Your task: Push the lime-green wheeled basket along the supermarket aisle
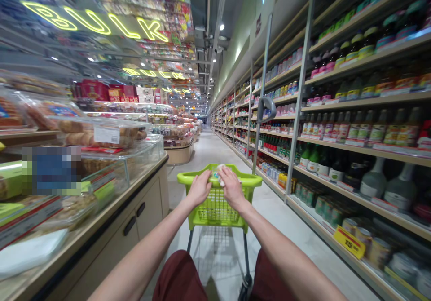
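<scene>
A lime-green shopping cart stands upright right in front of my knees, with its handle bar toward me. My left hand is closed around the bar, left of its middle. Just to the right, my right hand rests on the same bar and presses a crumpled white tissue under its fingers. Part of the tissue is hidden by the hand. The basket's slotted back wall shows below the hands.
Shelves of bottles and cans line the right side, with a yellow price tag. On the left, a wooden counter bears packed baked goods. A tiled aisle runs ahead between them. Yellow BULK signs glow overhead.
</scene>
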`<action>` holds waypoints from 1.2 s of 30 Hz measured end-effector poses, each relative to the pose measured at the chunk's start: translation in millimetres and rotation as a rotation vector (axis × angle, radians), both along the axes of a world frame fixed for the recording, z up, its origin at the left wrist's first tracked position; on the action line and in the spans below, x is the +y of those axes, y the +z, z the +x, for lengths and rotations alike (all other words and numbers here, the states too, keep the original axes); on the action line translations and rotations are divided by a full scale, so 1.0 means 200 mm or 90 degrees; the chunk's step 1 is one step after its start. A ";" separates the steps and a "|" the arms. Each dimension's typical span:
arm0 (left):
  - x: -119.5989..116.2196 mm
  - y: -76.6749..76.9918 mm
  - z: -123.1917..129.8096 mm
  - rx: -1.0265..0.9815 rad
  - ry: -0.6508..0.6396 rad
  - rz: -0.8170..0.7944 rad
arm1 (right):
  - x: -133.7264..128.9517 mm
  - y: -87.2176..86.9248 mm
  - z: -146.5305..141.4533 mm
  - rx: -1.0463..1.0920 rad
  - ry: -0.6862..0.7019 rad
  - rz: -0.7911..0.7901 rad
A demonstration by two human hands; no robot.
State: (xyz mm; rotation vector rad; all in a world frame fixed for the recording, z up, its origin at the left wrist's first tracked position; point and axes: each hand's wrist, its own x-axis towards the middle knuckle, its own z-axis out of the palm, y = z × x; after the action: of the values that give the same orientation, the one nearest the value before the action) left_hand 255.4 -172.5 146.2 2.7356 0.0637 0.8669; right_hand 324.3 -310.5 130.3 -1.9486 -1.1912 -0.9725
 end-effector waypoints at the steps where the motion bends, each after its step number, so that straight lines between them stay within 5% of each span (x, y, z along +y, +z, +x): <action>1: 0.00 0.02 0.01 -0.044 -0.006 -0.041 | -0.01 0.02 0.02 0.006 -0.018 0.026; 5: -0.09 0.11 0.05 -0.166 -0.039 -0.151 | -0.02 0.07 0.07 0.049 0.014 0.005; 10: -0.28 0.12 0.09 -0.027 -0.129 -0.082 | -0.13 0.06 0.06 0.102 0.084 0.058; 17: -0.41 0.13 0.14 0.035 0.058 0.086 | -0.25 -0.06 0.08 0.199 0.037 0.162; 22: -0.36 0.13 0.14 0.036 0.062 0.079 | -0.24 -0.10 0.10 0.159 -0.032 0.169; 29: -0.03 0.09 0.01 -0.004 0.138 -0.009 | -0.27 -0.11 0.11 0.080 -0.074 0.059; 32: -0.07 0.07 0.02 -0.021 0.113 -0.010 | -0.22 -0.09 0.08 0.093 -0.099 0.058; 36: -0.28 0.04 0.07 -0.056 -0.016 0.064 | -0.18 -0.09 0.07 0.103 -0.133 0.056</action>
State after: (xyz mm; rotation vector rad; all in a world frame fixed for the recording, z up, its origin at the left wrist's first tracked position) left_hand 269.9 -227.5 155.0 2.7794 -0.0318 1.0087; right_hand 338.1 -346.9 112.7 -2.0672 -0.8547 -0.9327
